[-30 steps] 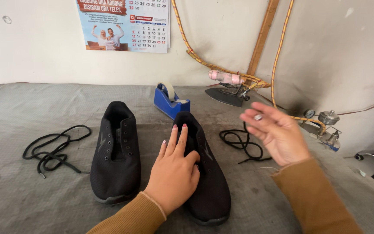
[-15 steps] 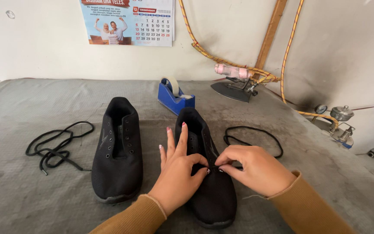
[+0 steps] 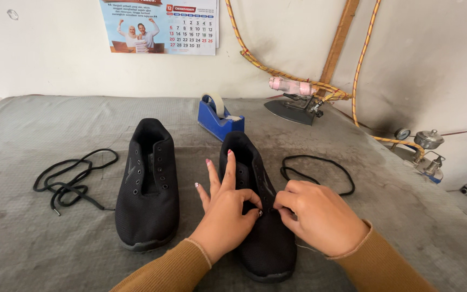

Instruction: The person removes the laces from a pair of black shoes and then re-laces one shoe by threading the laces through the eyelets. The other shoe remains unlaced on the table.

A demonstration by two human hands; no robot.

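Since a second earlier, the right hand (image 3: 320, 216) had dropped from mid-air to pinch the thin black shoelace (image 3: 320, 162) against the black fabric shoe (image 3: 258, 178); the left hand (image 3: 225, 211) pinched beside it, at nine o'clock.

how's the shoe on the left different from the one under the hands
The left shoe lies untouched, its rows of empty eyelets in plain view; the right shoe has the left hand and right hand pinching at its eyelet area. The left shoe's lace lies apart in a bunch; the right shoe's lace loops toward the right hand. Both are black.
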